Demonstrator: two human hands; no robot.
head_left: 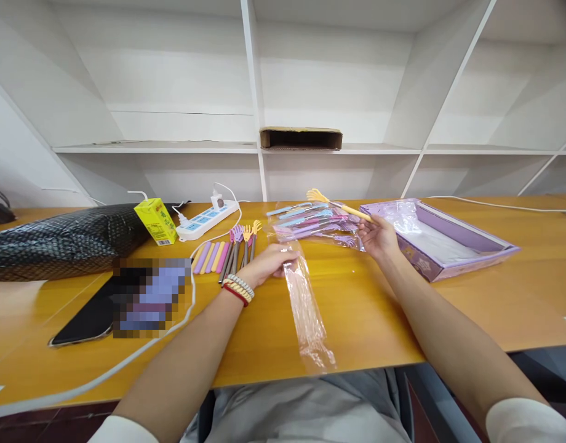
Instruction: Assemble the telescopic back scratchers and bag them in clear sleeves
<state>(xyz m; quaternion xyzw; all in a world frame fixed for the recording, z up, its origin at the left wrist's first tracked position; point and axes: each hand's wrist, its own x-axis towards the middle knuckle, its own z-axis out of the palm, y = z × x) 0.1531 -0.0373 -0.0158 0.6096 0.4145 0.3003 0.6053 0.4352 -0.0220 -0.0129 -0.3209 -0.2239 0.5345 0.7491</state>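
My left hand (272, 263) is closed on the upper end of a long clear plastic bag (306, 307), which hangs down toward the table's front edge. In my right hand (379, 237) is a back scratcher (352, 212) with a yellow handle and a yellow claw head, its head pointing up and left. Behind both hands lies a pile of bagged back scratchers (310, 221) in blue, pink and purple. Left of my left hand are several loose claw heads on dark rods (246, 237), beside a row of coloured handles (211, 257).
A purple open box (467, 261) with clear plastic inside stands at right. At left are a power strip (209, 219), a yellow drink carton (156, 221), a black wrapped bundle (71, 237) and a phone (89, 311). A white cable crosses the left side. Shelves rise behind.
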